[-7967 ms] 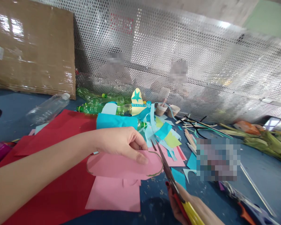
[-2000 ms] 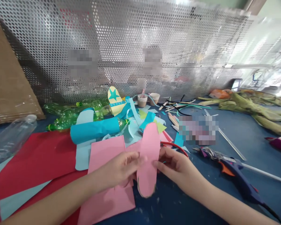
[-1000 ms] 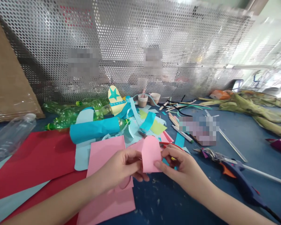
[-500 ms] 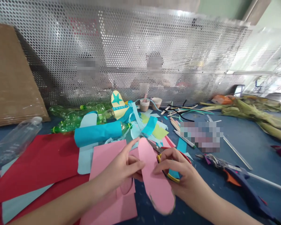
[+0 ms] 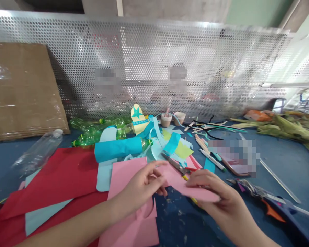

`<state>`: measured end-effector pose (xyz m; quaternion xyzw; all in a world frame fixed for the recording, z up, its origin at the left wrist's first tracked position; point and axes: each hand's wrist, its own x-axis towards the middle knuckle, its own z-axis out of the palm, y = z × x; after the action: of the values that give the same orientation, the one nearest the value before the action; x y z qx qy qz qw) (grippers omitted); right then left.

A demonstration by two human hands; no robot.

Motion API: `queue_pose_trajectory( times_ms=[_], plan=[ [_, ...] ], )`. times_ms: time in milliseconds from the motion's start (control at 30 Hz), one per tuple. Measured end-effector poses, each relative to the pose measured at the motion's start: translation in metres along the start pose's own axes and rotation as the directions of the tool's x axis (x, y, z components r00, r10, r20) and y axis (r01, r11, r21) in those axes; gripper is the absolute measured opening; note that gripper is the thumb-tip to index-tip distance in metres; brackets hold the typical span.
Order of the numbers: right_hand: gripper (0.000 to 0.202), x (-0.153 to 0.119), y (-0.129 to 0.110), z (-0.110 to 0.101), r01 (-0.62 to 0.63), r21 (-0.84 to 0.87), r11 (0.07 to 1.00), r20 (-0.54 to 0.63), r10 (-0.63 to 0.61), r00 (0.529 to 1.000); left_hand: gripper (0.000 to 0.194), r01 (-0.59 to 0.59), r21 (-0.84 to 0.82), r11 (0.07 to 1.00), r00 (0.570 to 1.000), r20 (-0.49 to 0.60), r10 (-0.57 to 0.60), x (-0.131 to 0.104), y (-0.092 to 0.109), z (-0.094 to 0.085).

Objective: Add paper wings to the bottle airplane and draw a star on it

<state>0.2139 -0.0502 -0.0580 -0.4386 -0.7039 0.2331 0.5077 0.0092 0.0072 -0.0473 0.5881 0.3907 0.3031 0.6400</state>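
One pink cutout (image 5: 177, 183), held just nearside of the scissors (image 5: 179, 167); left hand (image 5: 144, 184), lightly closed on its blade-side end; right hand (image 5: 226, 197), pinching its handle-side end; step, seemingly checking its shape; next move calls for even grip.

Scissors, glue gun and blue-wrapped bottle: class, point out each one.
Scissors (image 5: 179, 167): head view, metal blades near the pivot.
Glue gun (image 5: 282, 203): head view, dark body above the trigger.
Blue-wrapped bottle (image 5: 119, 149): head view, middle of the wrap.

Bright light glares off the perforated panel (image 5: 144, 65).
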Motion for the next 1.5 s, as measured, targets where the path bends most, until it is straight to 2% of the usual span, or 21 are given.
queue_pose_trajectory(
  times_ms=[67, 133, 300, 433, 500, 567, 700, 833, 900, 1100, 1233, 1333, 1500],
  plan=[
    [0.013, -0.003, -0.001, 0.001, -0.08, 0.028, 0.996, -0.033, 0.081, 0.996, 0.036, 0.008, 0.041, 0.999, 1.0, 0.017, -0.009, 0.0, 0.0, 0.0],
    [0.013, -0.005, -0.002, 0.001, -0.105, 0.039, 0.994, -0.049, 0.107, 0.993, 0.032, 0.031, 0.041, 0.999, 0.998, 0.061, -0.034, -0.001, -0.001, 0.001],
    [0.01, -0.004, -0.002, -0.006, 0.016, -0.016, 1.0, -0.115, -0.017, 0.993, 0.034, 0.091, 0.008, 0.996, 0.99, 0.112, -0.091, -0.002, 0.0, 0.001],
    [0.014, 0.0, 0.002, -0.01, 0.123, -0.031, 0.992, -0.047, -0.124, 0.991, 0.04, 0.089, -0.055, 0.995, 0.989, 0.127, -0.081, -0.002, 0.002, 0.002],
    [0.014, 0.0, 0.004, -0.008, 0.165, -0.03, 0.986, -0.044, -0.166, 0.985, 0.039, 0.068, -0.076, 0.995, 0.993, 0.103, -0.06, -0.002, 0.003, 0.002],
    [0.015, 0.001, 0.006, -0.004, 0.168, -0.032, 0.985, -0.044, -0.169, 0.985, 0.036, 0.035, -0.087, 0.996, 0.999, 0.034, -0.032, -0.002, 0.004, 0.002],
    [0.025, 0.001, 0.011, 0.0, 0.2, -0.068, 0.978, 0.064, -0.195, 0.979, 0.026, 0.004, -0.102, 0.995, 0.994, -0.106, -0.015, 0.001, 0.004, -0.001],
    [0.035, 0.001, 0.014, 0.0, 0.225, -0.094, 0.97, 0.152, -0.21, 0.966, 0.026, -0.016, -0.071, 0.997, 0.991, -0.131, 0.006, 0.001, 0.004, -0.003],
    [0.036, 0.001, 0.013, 0.001, 0.227, -0.101, 0.969, 0.181, -0.206, 0.962, 0.031, -0.04, -0.083, 0.996, 0.992, -0.123, 0.03, 0.001, 0.005, -0.002],
    [0.04, 0.002, 0.008, 0.002, 0.215, -0.066, 0.974, 0.235, -0.195, 0.952, 0.074, -0.029, -0.141, 0.99, 0.99, -0.14, 0.009, -0.002, 0.009, -0.001],
    [0.046, 0.003, 0.006, 0.001, 0.147, -0.023, 0.989, 0.253, -0.136, 0.958, 0.074, -0.018, -0.113, 0.993, 0.993, -0.122, 0.004, -0.002, 0.008, -0.002],
    [0.045, 0.002, 0.004, 0.003, 0.155, -0.012, 0.988, 0.229, -0.148, 0.962, 0.072, -0.039, -0.089, 0.995, 0.994, -0.107, 0.03, -0.003, 0.007, -0.001],
    [0.038, 0.001, 0.0, 0.007, 0.145, -0.053, 0.988, 0.181, -0.134, 0.974, 0.071, -0.017, -0.09, 0.996, 0.994, -0.107, 0.008, -0.004, 0.01, 0.0]
  ],
)
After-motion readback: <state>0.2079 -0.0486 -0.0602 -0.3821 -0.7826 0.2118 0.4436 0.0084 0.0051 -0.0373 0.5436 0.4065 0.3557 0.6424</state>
